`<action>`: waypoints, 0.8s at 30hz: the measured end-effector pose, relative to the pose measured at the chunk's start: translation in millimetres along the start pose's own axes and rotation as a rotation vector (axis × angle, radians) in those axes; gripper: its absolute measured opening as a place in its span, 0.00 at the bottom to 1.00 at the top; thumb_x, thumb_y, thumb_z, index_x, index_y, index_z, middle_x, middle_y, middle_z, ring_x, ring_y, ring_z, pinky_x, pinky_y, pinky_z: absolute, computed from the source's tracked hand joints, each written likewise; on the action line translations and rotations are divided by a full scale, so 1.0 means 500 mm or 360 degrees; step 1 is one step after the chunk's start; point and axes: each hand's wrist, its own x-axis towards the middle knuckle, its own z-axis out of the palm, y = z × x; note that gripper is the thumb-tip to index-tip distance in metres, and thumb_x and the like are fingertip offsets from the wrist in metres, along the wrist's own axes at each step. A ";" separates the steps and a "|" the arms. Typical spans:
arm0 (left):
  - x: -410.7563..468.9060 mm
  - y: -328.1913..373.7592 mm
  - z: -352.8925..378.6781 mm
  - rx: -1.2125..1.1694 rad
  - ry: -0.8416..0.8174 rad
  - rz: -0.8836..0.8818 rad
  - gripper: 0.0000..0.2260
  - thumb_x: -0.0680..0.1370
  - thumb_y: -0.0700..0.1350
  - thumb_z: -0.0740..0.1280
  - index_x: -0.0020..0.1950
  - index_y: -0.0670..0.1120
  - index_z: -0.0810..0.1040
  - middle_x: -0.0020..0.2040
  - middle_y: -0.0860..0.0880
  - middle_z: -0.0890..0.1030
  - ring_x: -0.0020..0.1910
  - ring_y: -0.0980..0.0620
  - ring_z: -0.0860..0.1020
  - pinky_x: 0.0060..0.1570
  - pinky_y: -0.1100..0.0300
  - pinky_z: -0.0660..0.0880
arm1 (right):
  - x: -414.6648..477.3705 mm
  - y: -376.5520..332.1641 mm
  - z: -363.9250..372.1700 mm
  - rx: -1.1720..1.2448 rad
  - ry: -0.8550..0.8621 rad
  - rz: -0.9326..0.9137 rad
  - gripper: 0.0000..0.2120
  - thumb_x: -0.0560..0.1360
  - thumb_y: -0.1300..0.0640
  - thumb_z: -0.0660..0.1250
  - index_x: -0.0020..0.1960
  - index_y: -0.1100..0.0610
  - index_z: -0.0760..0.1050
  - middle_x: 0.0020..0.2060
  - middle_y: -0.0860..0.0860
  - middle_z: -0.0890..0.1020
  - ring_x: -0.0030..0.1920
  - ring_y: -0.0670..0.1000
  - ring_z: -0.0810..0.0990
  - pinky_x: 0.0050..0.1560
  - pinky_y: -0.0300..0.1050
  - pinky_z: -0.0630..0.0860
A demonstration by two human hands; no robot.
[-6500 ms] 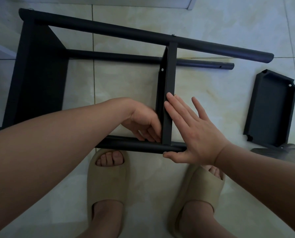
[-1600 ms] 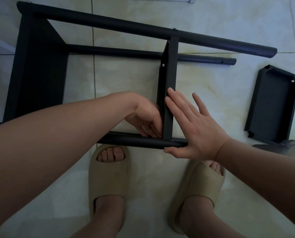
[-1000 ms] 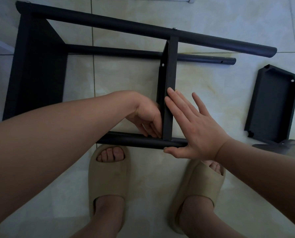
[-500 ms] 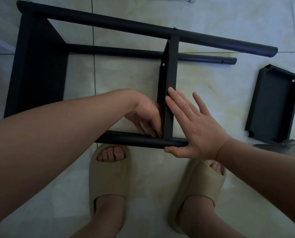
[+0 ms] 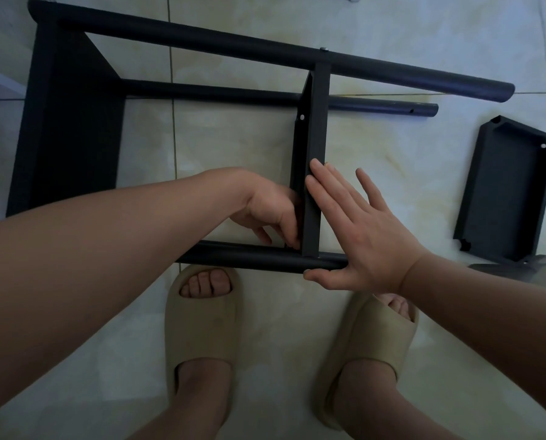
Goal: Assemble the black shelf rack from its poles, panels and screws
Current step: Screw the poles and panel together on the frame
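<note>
Now right hand (image 5: 367,236) flat against middle panel (image 5: 318,122); left hand (image 5: 265,208) curled behind it, grip unclear.

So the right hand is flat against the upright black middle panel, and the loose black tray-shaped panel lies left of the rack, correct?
Not quite. In the head view the loose black tray-shaped panel lies right of the rack, not left. The right hand is flat against the upright black middle panel.

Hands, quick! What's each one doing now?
Left hand: fingers curled beside the upright black metal panel; any grip hidden.
Right hand: open, flat against that panel, thumb on the near black pole.
</note>
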 end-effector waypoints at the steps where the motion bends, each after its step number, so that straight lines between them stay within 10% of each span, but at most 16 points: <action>1: -0.001 -0.001 -0.001 0.0009 0.0019 0.0007 0.12 0.76 0.35 0.70 0.56 0.49 0.81 0.52 0.54 0.85 0.56 0.58 0.81 0.68 0.45 0.71 | 0.000 0.000 -0.001 -0.0001 -0.0001 0.0000 0.54 0.72 0.26 0.58 0.83 0.62 0.49 0.83 0.57 0.48 0.82 0.56 0.48 0.79 0.67 0.51; 24: 0.004 -0.001 0.000 -0.0021 -0.0043 -0.0165 0.11 0.79 0.43 0.68 0.61 0.46 0.81 0.55 0.49 0.85 0.59 0.52 0.81 0.70 0.45 0.71 | 0.000 -0.001 0.000 0.0002 0.0015 -0.0009 0.54 0.72 0.27 0.59 0.82 0.63 0.50 0.82 0.58 0.49 0.82 0.57 0.49 0.78 0.67 0.52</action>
